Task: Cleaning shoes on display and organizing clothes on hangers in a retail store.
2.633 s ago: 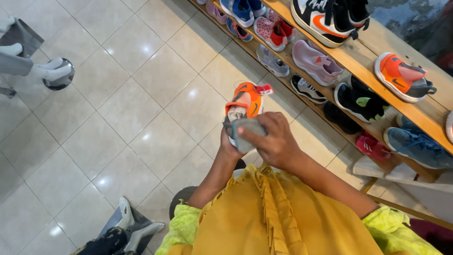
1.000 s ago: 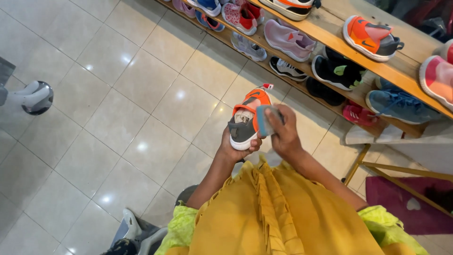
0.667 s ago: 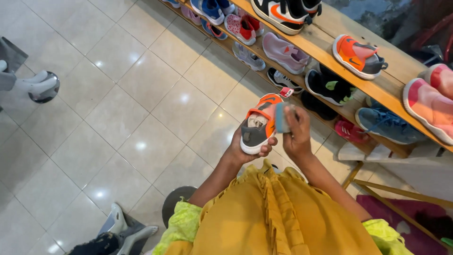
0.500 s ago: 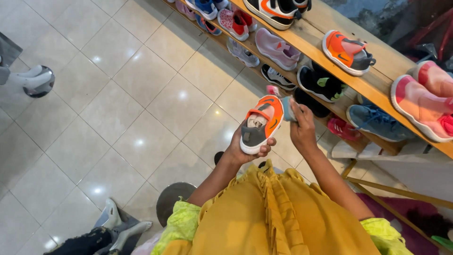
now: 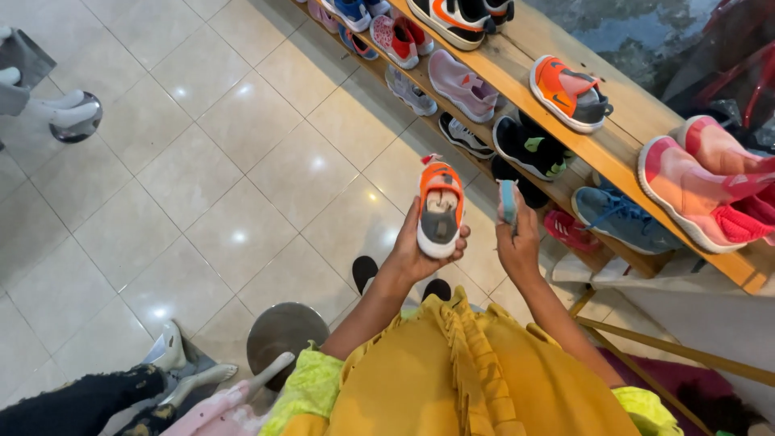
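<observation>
I look down from my head camera over a yellow garment [image 5: 476,379] at my two bare hands, raised above a pale tiled floor [image 5: 242,161]. My left hand [image 5: 420,250] is closed around the heel end of a small orange and grey shoe [image 5: 440,208], fingers curled under its white sole, holding it upright with the opening facing me and the toe pointing away. My right hand [image 5: 517,242] is just beside it, apart from the shoe, and is pinched shut on a small blue-grey cloth or sponge [image 5: 508,201] that stands up between thumb and fingers; I cannot tell exactly which of the two it is.

A long wooden shelf [image 5: 622,149] runs diagonally along the right side, from the top edge down towards the lower right. On its upper board, near the middle, sits a matching orange and grey shoe [image 5: 567,92], and at the board's right end a pink and red pair [image 5: 702,182]. On the lower board, just beyond my hands, stand black shoes [image 5: 529,145] and a blue shoe [image 5: 617,218]. White mannequin feet on a round metal base [image 5: 73,117] stand at the floor's left edge.
</observation>
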